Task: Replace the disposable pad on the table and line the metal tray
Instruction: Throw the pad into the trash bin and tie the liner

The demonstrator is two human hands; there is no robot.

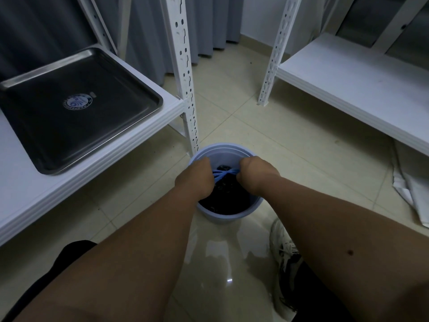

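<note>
Fingers of both hands curl around blue drawstrings (pixel 223 175) of a black bag (pixel 228 196) lining a pale blue bin (pixel 210 216) on the tiled floor; left hand (pixel 196 180) and right hand (pixel 254 174) grip them on opposite sides, strings taut between. Metal tray (pixel 76 108) sits bare on the white shelf (pixel 97 163) to the left, a round sticker (pixel 77 102) at its centre. No pad visible on that shelf.

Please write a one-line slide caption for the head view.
Both hands, left and right, grip blue ties over a bin; unlined tray on shelf.
</note>
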